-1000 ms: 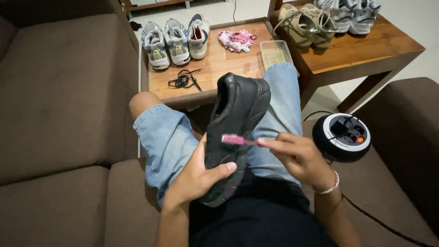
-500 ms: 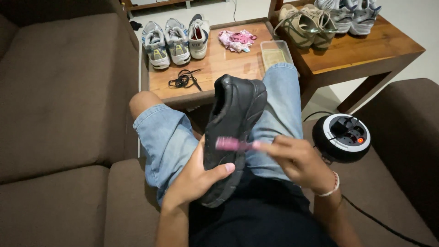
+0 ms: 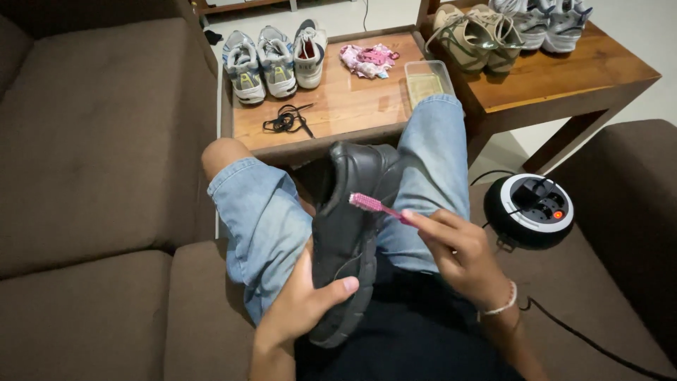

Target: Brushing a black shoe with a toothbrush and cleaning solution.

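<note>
Black shoe (image 3: pixel 350 233): over the lap between the denim-clad knees, sole toward the body, the left hand (image 3: pixel 303 300) in a closed grip round its lower part, thumb across the upper. Pink brush (image 3: pixel 374 205): head on the shoe's upper part, handle pinched in the fingers of the right hand (image 3: pixel 455 250), which wears a pale bracelet (image 3: pixel 499 305). Surroundings: brown sofa (image 3: pixel 92 141); round black-and-white cable reel (image 3: pixel 530 210) on the seat to the right; wooden desk (image 3: pixel 345 106) ahead bearing three sneakers (image 3: pixel 273 58), black laces (image 3: pixel 285 120), a pink cloth (image 3: pixel 367 60) and a clear tub (image 3: pixel 425 80); second desk (image 3: pixel 585 67) with more shoes (image 3: pixel 479 28).
</note>
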